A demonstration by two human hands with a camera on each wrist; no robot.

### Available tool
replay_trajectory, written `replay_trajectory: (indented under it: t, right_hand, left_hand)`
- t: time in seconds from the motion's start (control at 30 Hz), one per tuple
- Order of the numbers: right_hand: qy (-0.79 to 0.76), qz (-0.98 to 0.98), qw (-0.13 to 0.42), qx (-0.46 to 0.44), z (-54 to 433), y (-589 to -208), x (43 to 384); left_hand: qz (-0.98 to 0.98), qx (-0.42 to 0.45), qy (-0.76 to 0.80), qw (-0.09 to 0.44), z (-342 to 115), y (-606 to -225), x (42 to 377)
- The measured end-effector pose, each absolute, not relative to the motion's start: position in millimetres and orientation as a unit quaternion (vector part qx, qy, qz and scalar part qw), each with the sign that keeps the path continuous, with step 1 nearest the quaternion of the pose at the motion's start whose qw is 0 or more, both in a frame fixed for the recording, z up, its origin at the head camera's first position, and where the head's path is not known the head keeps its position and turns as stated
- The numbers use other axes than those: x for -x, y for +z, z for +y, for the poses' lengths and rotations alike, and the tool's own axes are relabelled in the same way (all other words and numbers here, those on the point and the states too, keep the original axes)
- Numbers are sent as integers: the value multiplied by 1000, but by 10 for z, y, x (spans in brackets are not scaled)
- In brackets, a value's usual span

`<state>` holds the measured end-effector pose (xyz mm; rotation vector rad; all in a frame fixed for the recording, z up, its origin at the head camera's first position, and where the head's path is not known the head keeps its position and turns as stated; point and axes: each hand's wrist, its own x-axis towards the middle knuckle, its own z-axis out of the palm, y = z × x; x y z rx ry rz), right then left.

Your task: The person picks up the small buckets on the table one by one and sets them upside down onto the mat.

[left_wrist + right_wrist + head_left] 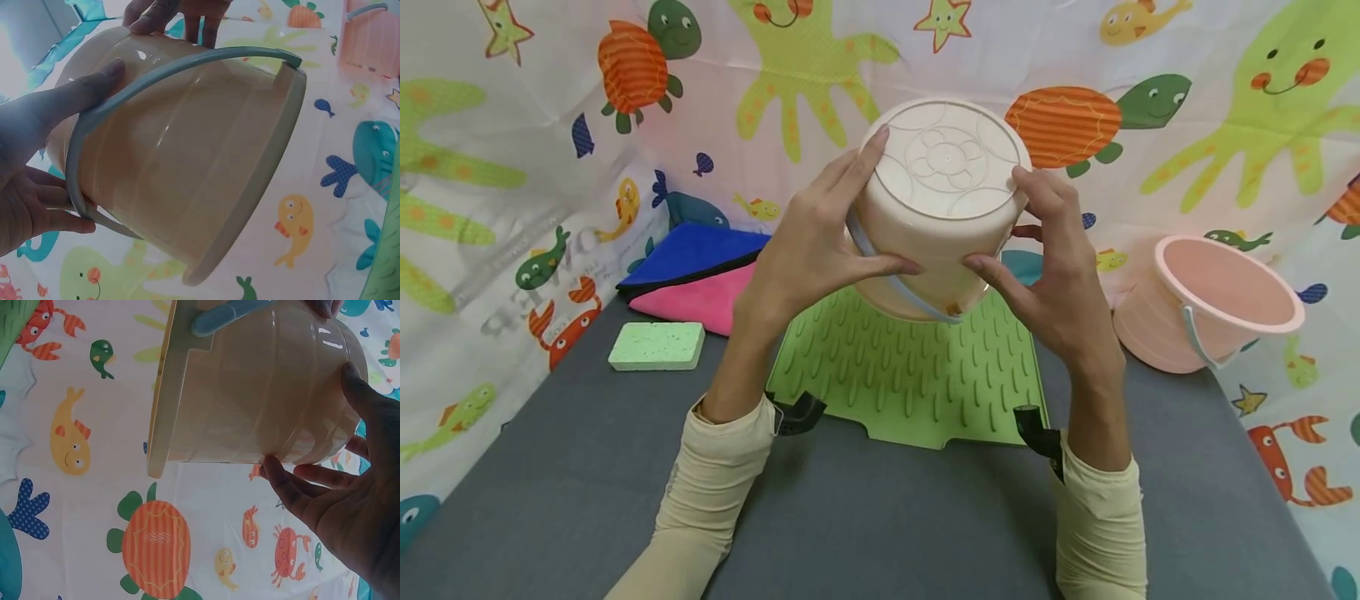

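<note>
A cream bucket [940,208] is held up in the air, tipped so that its round base with a flower relief faces the head camera. On its left side my left hand [820,225] grips the wall, thumb on the near side and fingers toward the base. My right hand [1052,258] holds the opposite side, its thumb also on the near wall. A grey-blue handle [169,72] hangs across the bucket and passes by the left hand in the left wrist view. The right wrist view shows the rim turned away from the right hand [350,506].
Beneath the bucket lies a green ribbed mat [910,375] on a grey table [895,517]. A pink bucket [1210,292] leans at the right. At the left are a pale green sponge [657,346] and folded blue and pink cloths [700,258]. A patterned curtain [850,75] stands behind.
</note>
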<state>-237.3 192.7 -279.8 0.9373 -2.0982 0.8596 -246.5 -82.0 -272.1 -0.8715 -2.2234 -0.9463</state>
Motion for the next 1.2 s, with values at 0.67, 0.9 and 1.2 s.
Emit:
replay_trajectory:
  t: [0.67,0.9,1.2]
  right_hand:
    - [296,-828,303,-367,1775,-2927,2487]
    - [305,-838,286,-351,1702,-2999,2542]
    - [305,-856,253,-332,1634,-3094,2602]
  left_hand:
    - [-837,326,-345,271,-986,-2770,2585]
    - [-842,321,-351,254,-1060,-2836,2666]
    - [-854,324,-335,233,-1148,-2869,2765]
